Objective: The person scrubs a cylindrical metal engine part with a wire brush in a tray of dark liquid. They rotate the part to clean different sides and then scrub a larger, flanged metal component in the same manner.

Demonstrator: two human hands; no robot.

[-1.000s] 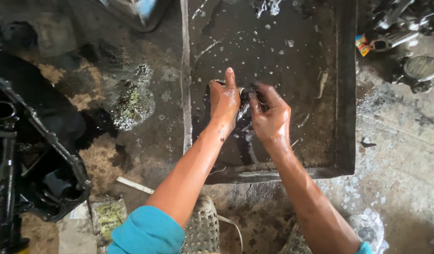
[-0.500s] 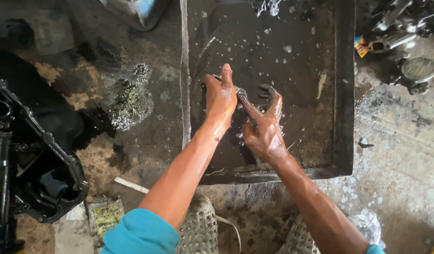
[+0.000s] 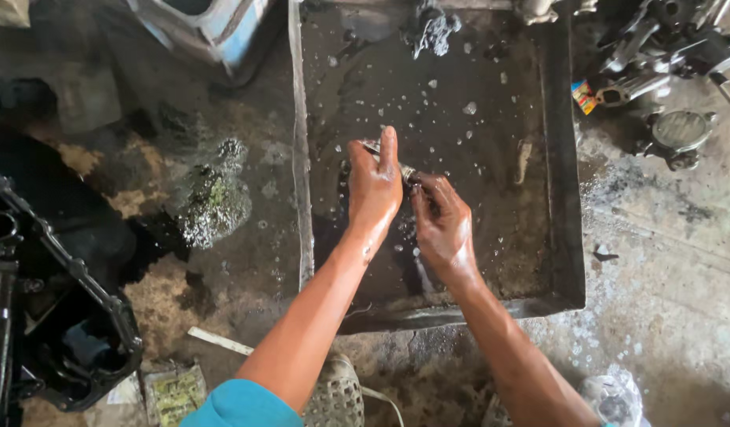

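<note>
You are gripping a small metal part (image 3: 397, 168) over the tray (image 3: 563, 198), left hand (image 3: 374, 186) and right hand (image 3: 440, 221) both closed on it; it is likely rigid and slippery, so pinch its ends firmly.

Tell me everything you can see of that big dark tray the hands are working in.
The tray is a wide, shallow, rectangular pan of dark, blackened metal with low upright walls, lying flat on the grimy floor. Its bottom is wet, covered in dark liquid with pale flecks and bubbles. A dark, sodden rag lies at its far end. The left hand and right hand are over its middle, holding a small metal part between them.
</note>
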